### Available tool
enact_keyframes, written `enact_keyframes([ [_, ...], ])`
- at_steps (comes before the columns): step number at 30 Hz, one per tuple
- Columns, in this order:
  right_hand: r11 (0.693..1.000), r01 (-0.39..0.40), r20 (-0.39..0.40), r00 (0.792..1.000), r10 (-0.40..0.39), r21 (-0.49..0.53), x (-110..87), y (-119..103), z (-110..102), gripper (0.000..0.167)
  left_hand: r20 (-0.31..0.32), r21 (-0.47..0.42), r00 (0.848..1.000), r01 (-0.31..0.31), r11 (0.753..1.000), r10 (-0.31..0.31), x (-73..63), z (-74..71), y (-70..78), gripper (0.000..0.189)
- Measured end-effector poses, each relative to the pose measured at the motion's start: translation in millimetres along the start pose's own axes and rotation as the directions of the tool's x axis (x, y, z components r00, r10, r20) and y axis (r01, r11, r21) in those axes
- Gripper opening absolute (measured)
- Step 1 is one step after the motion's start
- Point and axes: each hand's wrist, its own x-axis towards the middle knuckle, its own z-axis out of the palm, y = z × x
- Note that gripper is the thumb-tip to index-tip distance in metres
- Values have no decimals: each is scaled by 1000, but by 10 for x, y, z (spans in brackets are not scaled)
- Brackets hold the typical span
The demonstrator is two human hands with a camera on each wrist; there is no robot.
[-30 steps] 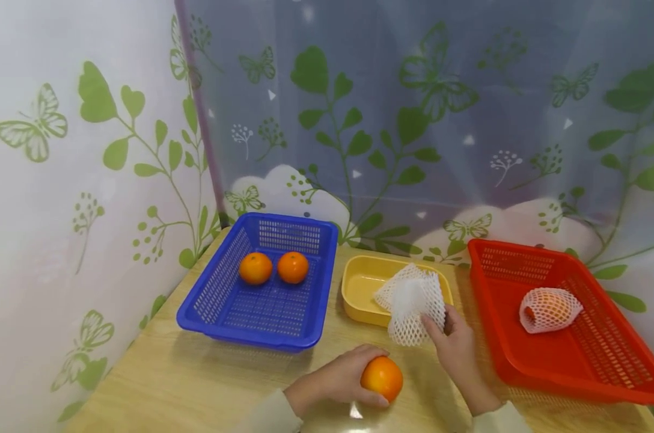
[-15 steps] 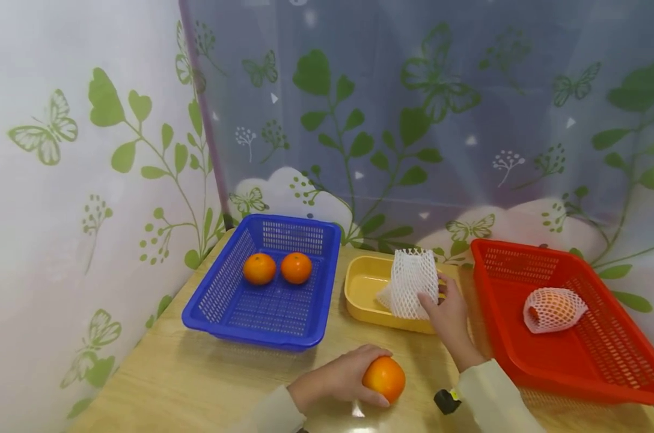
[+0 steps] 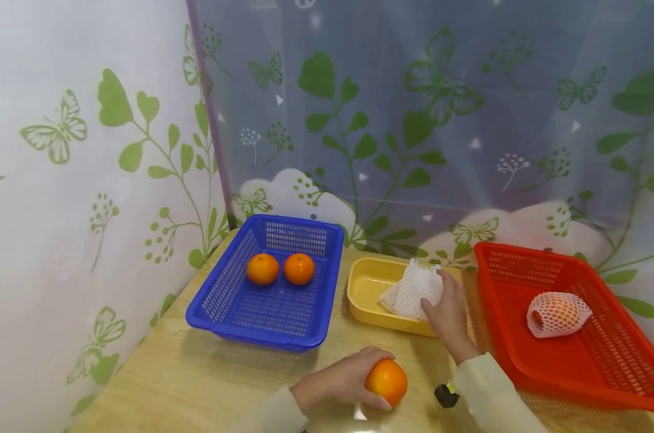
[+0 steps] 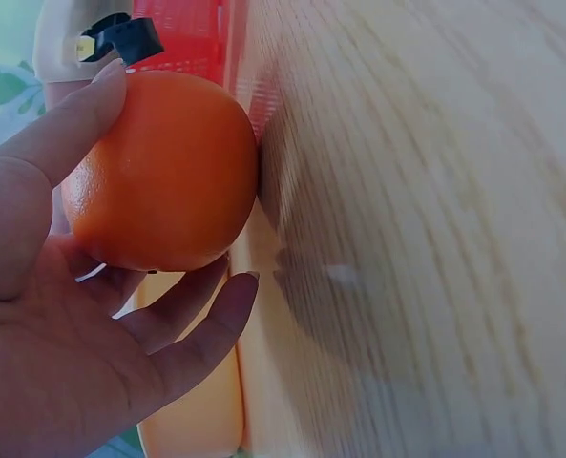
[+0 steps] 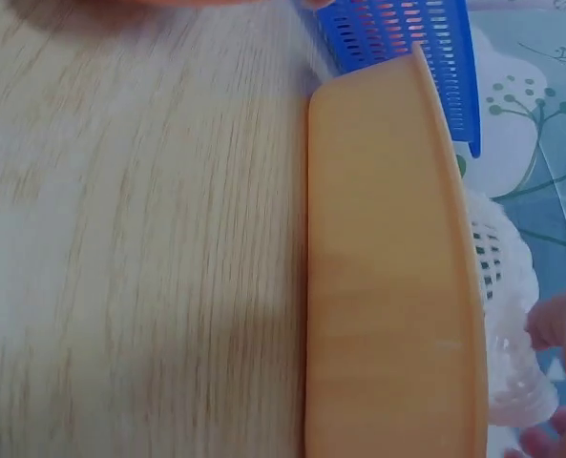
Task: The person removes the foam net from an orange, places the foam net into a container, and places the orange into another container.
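Observation:
On the table's front part, my left hand (image 3: pixel 354 379) grips an orange (image 3: pixel 386 382), thumb on the near side and fingers around the far side. The left wrist view shows that orange (image 4: pixel 168 172) resting at the wood surface, with the thumb on its upper side. My right hand (image 3: pixel 447 313) is at the right end of a yellow tray (image 3: pixel 362 308), thumb in front and fingers behind, pinching a white foam fruit net (image 3: pixel 421 288). Mesh lies bunched inside the tray. In the right wrist view the thumb meets the net (image 5: pixel 512 353) above the tray rim.
Left of the tray stands a blue basket (image 3: pixel 262 334) with two oranges (image 3: pixel 299 269) in it. A red basket (image 3: pixel 543 373) at the right contains a fruit (image 3: pixel 558 314) sleeved in foam net. A patterned curtain (image 3: pixel 370 144) hangs behind the table (image 3: pixel 197 373).
My right hand moved the foam net from the tray's front edge, up over the tray, then down into it, where it now looks crumpled. My left hand keeps holding the orange in place.

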Motion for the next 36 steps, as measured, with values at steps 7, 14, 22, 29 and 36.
enact_keyframes([
  [7, 891, 375, -68, 912, -403, -254, 62, -26, 10, 23, -10, 12, 1000, 2, 1000, -2, 2, 1, 4, 74],
  [14, 896, 342, 169, 938, -304, -283, 170, -113, -21, 33, 5, 1, 1000, 14, 1000, -14, -8, -10, 7, 74],
  [22, 899, 324, 434, 883, -176, -295, 317, -166, -20, 45, 35, -28, 998, 44, 999, -43, 3, -11, -11, 74],
  [29, 903, 355, 601, 785, -148, -242, 468, -119, 32, 55, 37, -53, 999, 35, 998, -33, 33, -6, -62, 73],
  [36, 929, 287, 719, 694, -35, -232, 532, -126, 55, 62, 49, -70, 999, 26, 997, -22, 6, -15, -68, 73],
])
